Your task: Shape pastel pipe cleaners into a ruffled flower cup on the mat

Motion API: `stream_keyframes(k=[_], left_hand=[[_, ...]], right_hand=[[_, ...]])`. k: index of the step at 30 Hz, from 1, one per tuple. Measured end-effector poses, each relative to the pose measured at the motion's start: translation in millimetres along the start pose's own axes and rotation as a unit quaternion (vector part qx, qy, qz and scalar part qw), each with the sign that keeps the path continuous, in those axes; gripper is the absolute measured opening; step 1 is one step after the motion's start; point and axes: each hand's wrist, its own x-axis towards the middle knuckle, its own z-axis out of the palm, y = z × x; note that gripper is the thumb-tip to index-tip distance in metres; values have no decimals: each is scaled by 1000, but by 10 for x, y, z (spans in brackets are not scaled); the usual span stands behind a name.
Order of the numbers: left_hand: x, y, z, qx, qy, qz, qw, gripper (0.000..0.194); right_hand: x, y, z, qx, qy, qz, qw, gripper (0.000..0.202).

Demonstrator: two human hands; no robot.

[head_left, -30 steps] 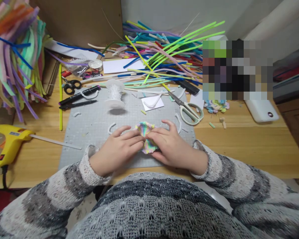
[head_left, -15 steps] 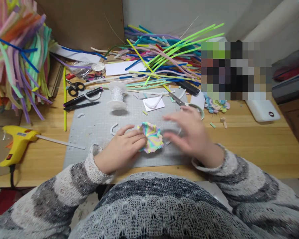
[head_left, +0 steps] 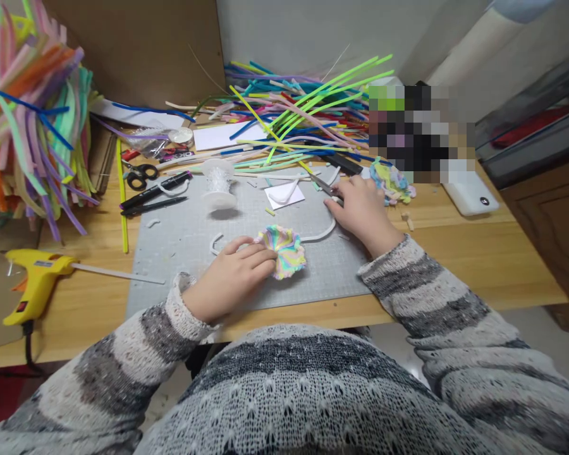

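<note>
My left hand [head_left: 239,272] holds a round, ruffled pastel piece [head_left: 284,253] of pink, yellow, blue and mint fuzzy stems. Its fingers press the left side against the cutting mat. White pipe cleaners lie by it: one [head_left: 320,235] curves from its right side up toward my right hand [head_left: 363,212], and another, a short bent one [head_left: 215,243], lies beside my left fingers. Farther right, my right hand is closed over the handles of a pair of scissors [head_left: 327,188], which rest on the mat with the blades pointing up and left. The handles are mostly hidden under my fingers.
A yellow glue gun [head_left: 38,278] lies at left, below a big bundle of pipe cleaners [head_left: 28,126]. A clear spool [head_left: 219,189], pens [head_left: 154,193] and black scissors [head_left: 140,175] stand or lie behind. Loose pipe cleaners [head_left: 303,120] pile along the wall. A white device [head_left: 471,189] sits at right.
My right hand has moved up and away from the pastel piece and closed on the scissors. My left hand stays on the piece. The whole view has shifted slightly.
</note>
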Motion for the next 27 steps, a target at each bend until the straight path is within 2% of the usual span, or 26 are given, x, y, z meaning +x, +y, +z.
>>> stream_keyframes(k=[5,6,8,9,11,13,14,15,17,20,23,27], left_hand=[[-35,-45,-14,-41,36,-12,998,19],[-39,-59,-22,-48,50,-24,997,22],[-41,-88,-28,-62,79,-60,993,46],[-40,-104,-22,-69,91,-78,990,60],[-33,-133,10,-83,98,-104,986,82],[-27,-155,53,-96,85,-118,985,90],[-24,-161,71,-100,76,-126,984,90],[-21,-165,84,-104,68,-134,983,91],[-16,-167,94,-109,57,-147,981,90],[-9,-159,82,-118,54,-145,981,89],[-3,-152,70,-119,58,-133,982,87],[3,-149,77,-114,58,-133,983,86]], right_hand=[[82,83,-54,89,5,28,996,12],[88,117,-96,122,23,38,992,11],[83,173,-205,220,83,71,969,9],[69,182,-268,289,111,90,946,7],[8,124,-391,456,123,116,874,8],[-101,-57,-489,600,56,109,791,14],[-170,-188,-523,638,4,92,764,16],[-242,-334,-545,656,-14,72,751,21],[-373,-632,-557,648,-63,17,759,28],[-457,-963,-527,567,-36,-96,817,26],[-404,-1108,-501,491,-5,-147,859,23],[-320,-1162,-483,401,0,-164,901,19]])
